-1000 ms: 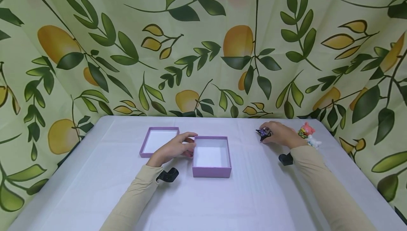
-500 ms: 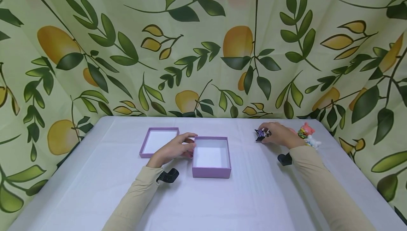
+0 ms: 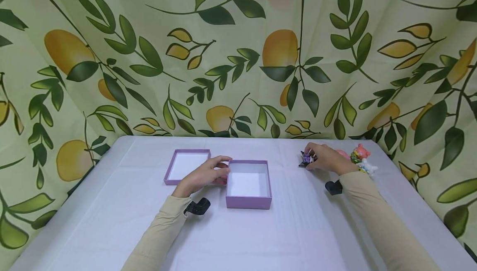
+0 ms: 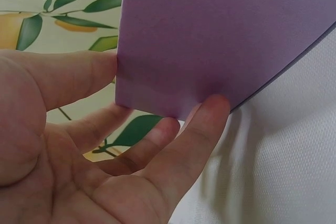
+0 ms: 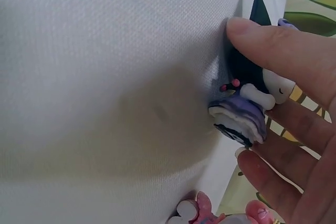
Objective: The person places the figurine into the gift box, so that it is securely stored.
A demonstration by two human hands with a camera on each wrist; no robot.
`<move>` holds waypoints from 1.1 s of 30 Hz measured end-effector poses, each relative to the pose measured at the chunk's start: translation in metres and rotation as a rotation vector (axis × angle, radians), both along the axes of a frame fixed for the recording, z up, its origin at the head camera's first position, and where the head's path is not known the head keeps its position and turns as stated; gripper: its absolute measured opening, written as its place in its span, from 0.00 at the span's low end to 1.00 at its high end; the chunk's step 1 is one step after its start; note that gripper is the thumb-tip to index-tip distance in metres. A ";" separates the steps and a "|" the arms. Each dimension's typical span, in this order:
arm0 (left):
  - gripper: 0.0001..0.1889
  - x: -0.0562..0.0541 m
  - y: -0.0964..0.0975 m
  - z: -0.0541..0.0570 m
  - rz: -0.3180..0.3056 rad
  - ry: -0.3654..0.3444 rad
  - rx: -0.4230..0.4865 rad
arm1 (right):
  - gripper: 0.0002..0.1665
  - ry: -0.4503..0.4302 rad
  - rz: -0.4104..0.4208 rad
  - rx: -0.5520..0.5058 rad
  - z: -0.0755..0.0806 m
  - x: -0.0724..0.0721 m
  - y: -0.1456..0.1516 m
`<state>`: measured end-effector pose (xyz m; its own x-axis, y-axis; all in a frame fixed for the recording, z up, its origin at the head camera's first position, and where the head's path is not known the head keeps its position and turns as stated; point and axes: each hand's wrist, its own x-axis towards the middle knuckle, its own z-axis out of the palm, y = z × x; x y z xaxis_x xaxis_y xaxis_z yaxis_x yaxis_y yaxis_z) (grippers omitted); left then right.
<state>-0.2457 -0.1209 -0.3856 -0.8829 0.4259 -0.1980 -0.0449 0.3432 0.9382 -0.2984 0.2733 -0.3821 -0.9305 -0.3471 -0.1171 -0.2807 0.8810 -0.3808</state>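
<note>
In the head view my left hand is at the left side of an open-topped purple box with a white inside. The left wrist view has the thumb at one edge of the box wall and fingertips resting along another, the fingers only slightly bent. My right hand pinches a small figurine at the back right of the table. Up close in the right wrist view, this figurine has a black pointed hood, a white face and a purple frilled skirt. The thumb lies across the hood, fingers behind.
Left of the box lies its shallow purple lid, white inside facing up. Beyond the right hand stand a pink figurine and a white one, with another pink piece partly hidden. A leaf-patterned curtain hangs behind the white-covered table.
The black-hooded figurine has turned slightly in the right hand's fingers, showing more of its purple part. The left hand, box and lid have stayed in place.
</note>
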 end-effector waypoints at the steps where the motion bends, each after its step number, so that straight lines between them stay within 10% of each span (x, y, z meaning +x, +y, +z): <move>1: 0.24 0.000 0.000 0.000 0.001 -0.002 0.000 | 0.28 0.000 -0.002 -0.006 0.000 0.000 0.000; 33: 0.28 -0.001 -0.005 -0.001 0.016 -0.093 0.079 | 0.36 -0.022 0.039 0.024 0.004 0.005 0.000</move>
<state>-0.2470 -0.1255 -0.3869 -0.8689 0.4298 -0.2453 -0.1374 0.2666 0.9540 -0.2938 0.2733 -0.3776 -0.9134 -0.3800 -0.1461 -0.3067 0.8784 -0.3666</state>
